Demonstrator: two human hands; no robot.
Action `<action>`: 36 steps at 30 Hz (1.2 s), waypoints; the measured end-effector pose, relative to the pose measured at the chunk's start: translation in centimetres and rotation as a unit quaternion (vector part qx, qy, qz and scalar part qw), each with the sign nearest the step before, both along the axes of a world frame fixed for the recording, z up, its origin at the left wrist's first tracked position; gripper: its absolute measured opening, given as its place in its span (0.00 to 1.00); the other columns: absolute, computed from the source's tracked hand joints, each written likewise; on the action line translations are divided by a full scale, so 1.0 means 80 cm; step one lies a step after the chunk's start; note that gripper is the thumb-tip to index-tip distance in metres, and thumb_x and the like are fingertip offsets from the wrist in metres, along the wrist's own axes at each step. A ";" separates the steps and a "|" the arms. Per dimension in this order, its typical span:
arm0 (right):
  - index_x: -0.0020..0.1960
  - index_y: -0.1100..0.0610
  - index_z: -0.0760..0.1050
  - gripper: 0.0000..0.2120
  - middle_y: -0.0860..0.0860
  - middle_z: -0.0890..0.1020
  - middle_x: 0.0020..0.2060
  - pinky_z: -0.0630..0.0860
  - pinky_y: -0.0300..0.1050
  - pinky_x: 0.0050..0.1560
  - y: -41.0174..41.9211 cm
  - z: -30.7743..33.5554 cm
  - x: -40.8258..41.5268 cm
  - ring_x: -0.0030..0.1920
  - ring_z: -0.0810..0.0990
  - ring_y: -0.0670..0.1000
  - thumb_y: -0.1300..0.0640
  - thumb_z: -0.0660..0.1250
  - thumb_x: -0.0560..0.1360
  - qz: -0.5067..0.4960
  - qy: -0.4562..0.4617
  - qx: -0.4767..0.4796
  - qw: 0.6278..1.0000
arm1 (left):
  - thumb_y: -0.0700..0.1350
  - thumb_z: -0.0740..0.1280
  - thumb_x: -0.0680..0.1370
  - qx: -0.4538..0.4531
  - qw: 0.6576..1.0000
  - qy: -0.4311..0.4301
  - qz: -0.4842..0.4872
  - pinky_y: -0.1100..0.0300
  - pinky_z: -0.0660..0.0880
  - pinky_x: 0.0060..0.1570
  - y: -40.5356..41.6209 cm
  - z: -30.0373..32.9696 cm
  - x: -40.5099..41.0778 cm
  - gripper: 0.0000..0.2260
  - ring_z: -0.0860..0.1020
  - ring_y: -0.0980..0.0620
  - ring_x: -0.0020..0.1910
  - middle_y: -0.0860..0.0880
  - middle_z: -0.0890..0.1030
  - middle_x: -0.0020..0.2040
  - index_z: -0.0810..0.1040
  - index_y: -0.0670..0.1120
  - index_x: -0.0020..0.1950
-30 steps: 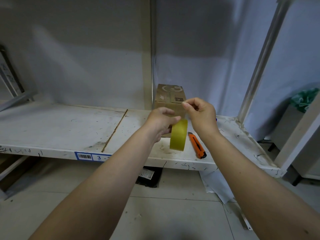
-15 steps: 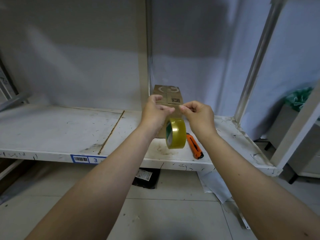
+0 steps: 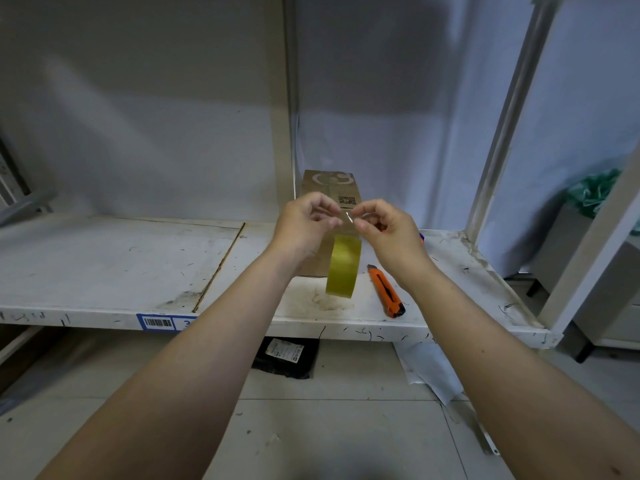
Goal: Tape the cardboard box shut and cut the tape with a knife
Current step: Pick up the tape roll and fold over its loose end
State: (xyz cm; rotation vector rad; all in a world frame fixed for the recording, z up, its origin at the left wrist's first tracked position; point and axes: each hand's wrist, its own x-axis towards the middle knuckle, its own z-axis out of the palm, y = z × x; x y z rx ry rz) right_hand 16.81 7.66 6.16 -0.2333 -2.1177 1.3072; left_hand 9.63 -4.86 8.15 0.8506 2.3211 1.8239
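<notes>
A brown cardboard box (image 3: 329,183) stands upright on the white shelf (image 3: 104,265), behind my hands. A yellowish roll of tape (image 3: 343,266) hangs edge-on below my hands, above the shelf and in front of the box. My left hand (image 3: 304,223) and my right hand (image 3: 384,230) each pinch the free end of the tape between thumb and forefinger, fingertips almost touching. An orange utility knife (image 3: 386,291) lies on the shelf just right of the roll, blade end pointing away from me.
Upright shelf posts rise behind the box (image 3: 284,133) and at the right (image 3: 509,116). A barcode label (image 3: 159,322) marks the shelf's front edge. A black packet (image 3: 285,356) and white paper (image 3: 429,368) lie on the floor below. A green bag (image 3: 592,192) sits at far right.
The roll has turned from showing its core to edge-on and hangs lower. Both hands have risen and pinch the tape's end, with a short strip pulled off the roll.
</notes>
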 end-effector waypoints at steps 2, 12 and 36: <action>0.50 0.51 0.80 0.07 0.44 0.78 0.36 0.77 0.39 0.46 0.002 -0.002 -0.001 0.40 0.76 0.43 0.61 0.68 0.75 0.001 -0.001 -0.004 1.000 | 0.35 0.71 0.73 -0.006 1.000 0.002 0.007 0.60 0.76 0.51 0.001 -0.001 -0.001 0.10 0.80 0.53 0.45 0.48 0.82 0.42 0.80 0.51 0.38; 0.50 0.54 0.82 0.06 0.43 0.80 0.38 0.77 0.39 0.48 0.000 -0.005 -0.003 0.42 0.78 0.43 0.58 0.71 0.73 -0.033 -0.022 0.012 0.999 | 0.37 0.74 0.71 -0.037 0.999 -0.005 0.031 0.66 0.75 0.46 0.002 -0.001 0.003 0.06 0.78 0.59 0.40 0.53 0.80 0.38 0.83 0.48 0.43; 0.45 0.54 0.78 0.03 0.48 0.67 0.52 0.73 0.45 0.50 -0.015 -0.003 -0.010 0.56 0.69 0.49 0.58 0.66 0.76 -0.119 -0.037 0.174 0.977 | 0.42 0.71 0.75 -0.133 0.986 0.074 0.067 0.61 0.69 0.48 0.010 0.004 0.001 0.02 0.76 0.49 0.58 0.48 0.79 0.58 0.81 0.47 0.41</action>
